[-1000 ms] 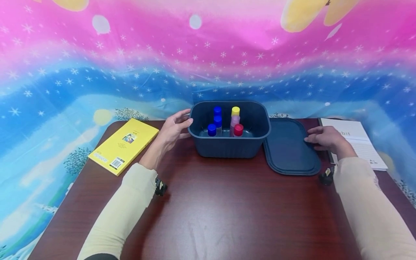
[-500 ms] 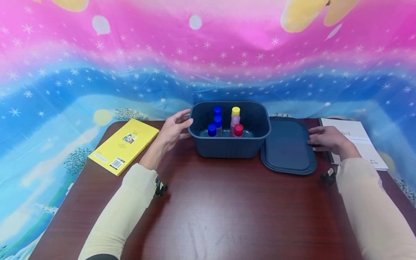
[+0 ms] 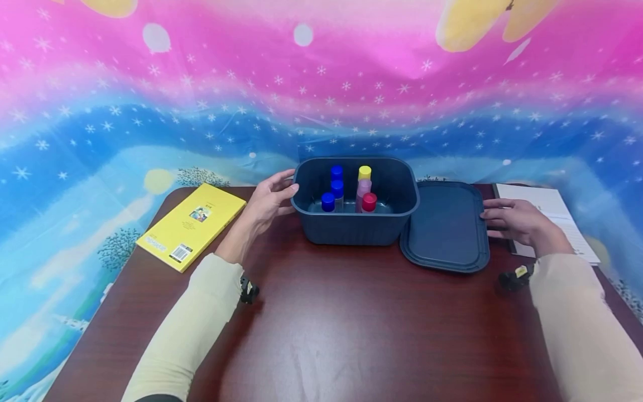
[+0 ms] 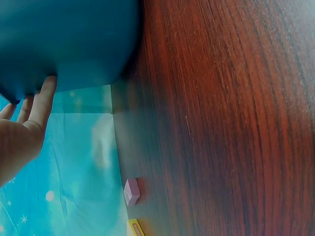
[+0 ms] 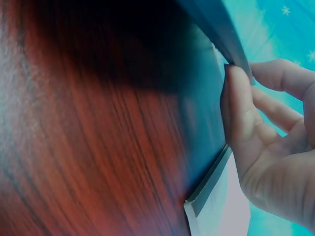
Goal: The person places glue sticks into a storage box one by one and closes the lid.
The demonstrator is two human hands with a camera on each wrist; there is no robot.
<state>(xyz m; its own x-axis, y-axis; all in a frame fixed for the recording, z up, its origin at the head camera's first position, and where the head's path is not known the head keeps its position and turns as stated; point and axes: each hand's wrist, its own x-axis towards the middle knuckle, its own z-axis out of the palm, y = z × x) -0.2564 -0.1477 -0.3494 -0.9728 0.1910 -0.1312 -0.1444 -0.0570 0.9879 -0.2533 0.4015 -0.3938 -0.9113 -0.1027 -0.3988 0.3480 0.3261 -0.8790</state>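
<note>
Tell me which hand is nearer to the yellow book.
Left. The left hand rests against the bin's left wall, just right of the yellow book; the right hand grips the lid's far edge.

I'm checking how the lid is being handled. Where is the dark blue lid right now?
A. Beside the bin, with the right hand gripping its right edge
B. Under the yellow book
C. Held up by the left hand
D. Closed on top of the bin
A: the lid lies beside the open bin, and the right hand grips its right edge, thumb under the raised rim in the right wrist view.
</note>
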